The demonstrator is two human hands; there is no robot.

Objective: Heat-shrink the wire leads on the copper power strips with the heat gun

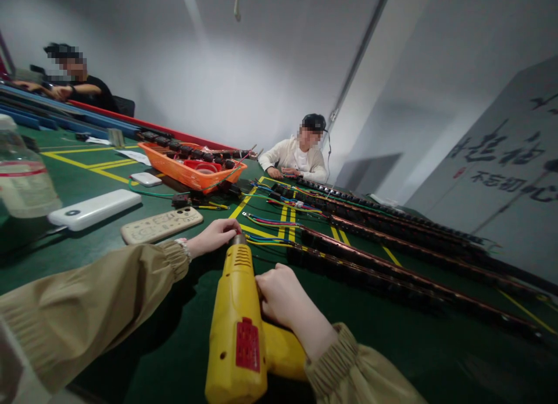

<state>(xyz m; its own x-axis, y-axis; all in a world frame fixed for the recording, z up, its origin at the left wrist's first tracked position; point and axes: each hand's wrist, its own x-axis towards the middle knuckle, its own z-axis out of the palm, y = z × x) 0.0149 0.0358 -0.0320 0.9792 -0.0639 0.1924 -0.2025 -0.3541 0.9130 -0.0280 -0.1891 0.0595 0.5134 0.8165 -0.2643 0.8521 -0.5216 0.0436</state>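
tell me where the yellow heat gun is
In the head view, the yellow heat gun is at bottom centre, in the right hand, its nozzle beside the left hand.

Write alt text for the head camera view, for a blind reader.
A person's bare left hand is at the metal nozzle of a yellow plastic heat gun, the right hand beside its body. Long copper-and-black strips with coloured wires lie on a dark green table; beyond are an orange plastic basket and another person in a cream jacket.
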